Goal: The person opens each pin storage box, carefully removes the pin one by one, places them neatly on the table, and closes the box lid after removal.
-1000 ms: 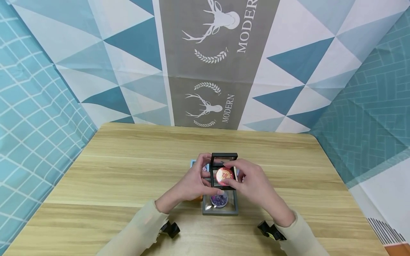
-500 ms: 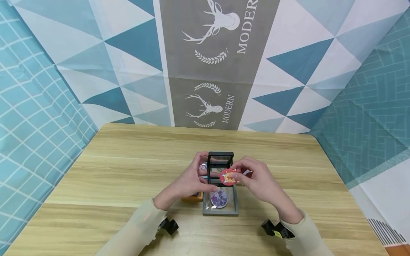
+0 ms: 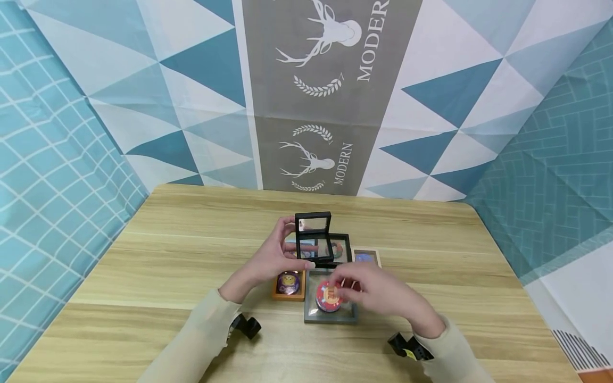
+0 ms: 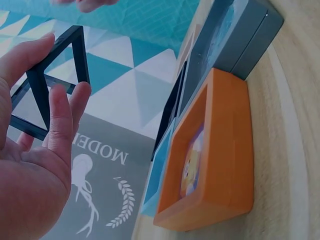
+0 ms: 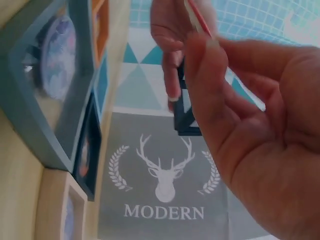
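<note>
My left hand point(image 3: 265, 260) holds a small black display case point(image 3: 313, 215) by its left side, raised above the table. The case is hinged apart, with its clear-windowed lid standing up. My right hand point(image 3: 383, 295) pinches a round red badge point(image 3: 324, 304) with a yellow centre between thumb and fingers. In the head view the badge overlaps a grey display frame point(image 3: 330, 319). From the right wrist the badge point(image 5: 198, 17) appears edge-on, and a purple-toned round badge point(image 5: 59, 60) sits in the grey frame. The head view hides most of that purple badge.
Left of the grey frame stands an orange frame point(image 3: 289, 298) with a yellow-figured badge. Behind are a light blue frame point(image 4: 159, 170), partly hidden, and another black frame point(image 3: 349, 246). A cream frame point(image 3: 378, 257) lies to the right. A patterned cloth point(image 3: 306, 96) hangs behind the table.
The red badge has come out of the black case in my right hand and moved toward me, over the grey frame. My left hand has carried the case left and away.
</note>
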### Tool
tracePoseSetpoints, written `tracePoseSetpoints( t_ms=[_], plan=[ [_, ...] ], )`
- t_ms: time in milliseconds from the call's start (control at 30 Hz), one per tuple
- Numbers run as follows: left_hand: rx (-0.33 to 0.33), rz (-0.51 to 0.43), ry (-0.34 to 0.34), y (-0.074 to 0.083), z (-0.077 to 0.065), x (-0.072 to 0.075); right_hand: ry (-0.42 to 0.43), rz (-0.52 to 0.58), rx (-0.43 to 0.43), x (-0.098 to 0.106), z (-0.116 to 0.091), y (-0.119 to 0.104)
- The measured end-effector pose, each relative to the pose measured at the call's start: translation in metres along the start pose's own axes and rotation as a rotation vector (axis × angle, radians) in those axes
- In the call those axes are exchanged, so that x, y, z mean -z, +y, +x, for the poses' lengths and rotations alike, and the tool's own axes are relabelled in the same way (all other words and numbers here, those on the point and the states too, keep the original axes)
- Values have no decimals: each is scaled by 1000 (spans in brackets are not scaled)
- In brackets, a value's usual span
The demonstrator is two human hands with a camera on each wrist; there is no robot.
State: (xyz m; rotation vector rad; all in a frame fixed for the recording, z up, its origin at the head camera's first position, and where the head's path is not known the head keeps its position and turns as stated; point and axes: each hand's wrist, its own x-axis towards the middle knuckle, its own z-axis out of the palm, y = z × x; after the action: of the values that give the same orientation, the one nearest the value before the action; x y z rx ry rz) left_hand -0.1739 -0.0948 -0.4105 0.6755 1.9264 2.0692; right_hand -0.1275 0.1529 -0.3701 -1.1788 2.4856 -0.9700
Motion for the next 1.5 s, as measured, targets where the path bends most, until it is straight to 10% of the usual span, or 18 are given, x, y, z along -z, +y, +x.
tracePoseSetpoints(
  t_ms=[300, 633, 933, 1500],
  plan=[
    [-4, 37, 3, 2, -1, -2, -229, -87, 161, -30, 8, -3],
    [26, 29, -34, 9, -1, -6, -374, -162, 101, -48, 7, -9],
    [40, 51, -38, 29, -7, -12, -350, -242, 74, -52, 5, -17],
    [11, 61, -47, 15, -5, -8, -271, -278, 39, -50, 4, -16]
  ],
)
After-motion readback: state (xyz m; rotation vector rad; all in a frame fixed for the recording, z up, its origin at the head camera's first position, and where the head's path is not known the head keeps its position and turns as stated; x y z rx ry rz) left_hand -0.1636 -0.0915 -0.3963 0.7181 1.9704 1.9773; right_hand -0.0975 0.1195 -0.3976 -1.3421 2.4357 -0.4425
